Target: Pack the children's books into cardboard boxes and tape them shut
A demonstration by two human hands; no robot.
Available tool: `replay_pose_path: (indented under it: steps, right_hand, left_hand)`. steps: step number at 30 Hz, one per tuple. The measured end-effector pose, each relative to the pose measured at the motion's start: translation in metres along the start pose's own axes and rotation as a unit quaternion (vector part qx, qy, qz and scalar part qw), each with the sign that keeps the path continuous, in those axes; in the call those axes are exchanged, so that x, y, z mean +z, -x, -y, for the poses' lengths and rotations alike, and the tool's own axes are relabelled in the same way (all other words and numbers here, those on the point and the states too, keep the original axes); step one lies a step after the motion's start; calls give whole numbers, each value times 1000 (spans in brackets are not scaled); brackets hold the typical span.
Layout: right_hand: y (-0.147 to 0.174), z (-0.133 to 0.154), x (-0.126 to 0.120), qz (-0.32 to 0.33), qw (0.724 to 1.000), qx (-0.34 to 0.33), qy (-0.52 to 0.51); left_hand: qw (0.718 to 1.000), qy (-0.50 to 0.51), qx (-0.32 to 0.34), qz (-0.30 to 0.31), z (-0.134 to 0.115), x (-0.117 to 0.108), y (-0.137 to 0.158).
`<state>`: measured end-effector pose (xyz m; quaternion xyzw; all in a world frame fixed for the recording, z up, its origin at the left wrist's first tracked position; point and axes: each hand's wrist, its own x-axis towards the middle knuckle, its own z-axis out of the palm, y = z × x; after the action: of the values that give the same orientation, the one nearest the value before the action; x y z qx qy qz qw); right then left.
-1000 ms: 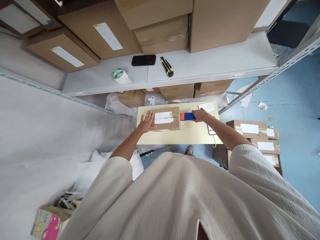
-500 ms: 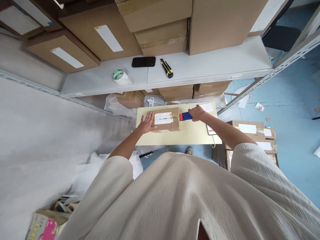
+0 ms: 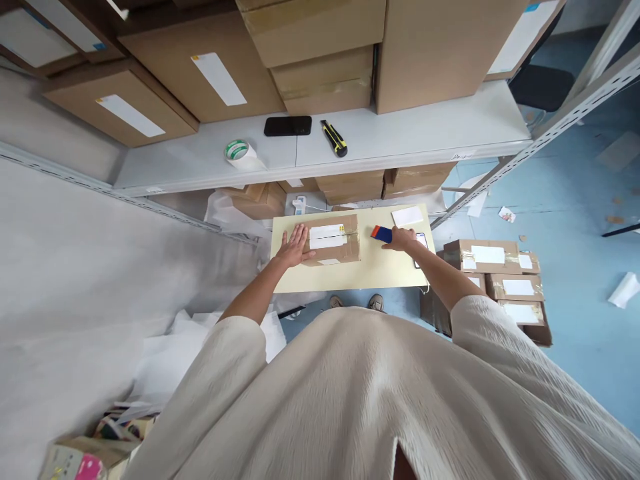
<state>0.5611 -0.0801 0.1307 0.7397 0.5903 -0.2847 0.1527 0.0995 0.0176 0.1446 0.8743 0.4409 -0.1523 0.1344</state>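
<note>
A brown cardboard box (image 3: 352,241) with a white label (image 3: 325,236) and yellow marks lies on the pale yellow table. Clear tape runs along its top towards the right end. My left hand (image 3: 293,248) rests on the box's left end, fingers spread and flat. To the right of the box, apart from it, my right hand (image 3: 401,239) is closed around a blue hand tool (image 3: 383,234) with an orange end. That end points left at the box. The tool's exact kind cannot be made out, and the hand hides its rear part.
A shelf (image 3: 400,140) above the table (image 3: 315,283) carries boxes, a black phone (image 3: 287,125), a tape roll (image 3: 241,155) and a box cutter (image 3: 334,138). White paper (image 3: 407,216) and a lit phone (image 3: 421,241) lie on the table's right. Labelled boxes (image 3: 517,287) are stacked at right.
My right hand has drawn the blue tool away from the box's right end, rightward. The left hand stays on the box. The view has shifted slightly.
</note>
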Motion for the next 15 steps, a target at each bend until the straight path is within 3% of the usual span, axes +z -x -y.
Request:
replay_pose_path:
  steps: [5,15]
  right_hand:
    - [18,-23,23,12,991,77,-104]
    - [41,4,66,-35,995,81,-38]
  left_hand:
    - [1000,17,7,-1,1,2,-2]
    - [998,37,12,-51,-9,1,8]
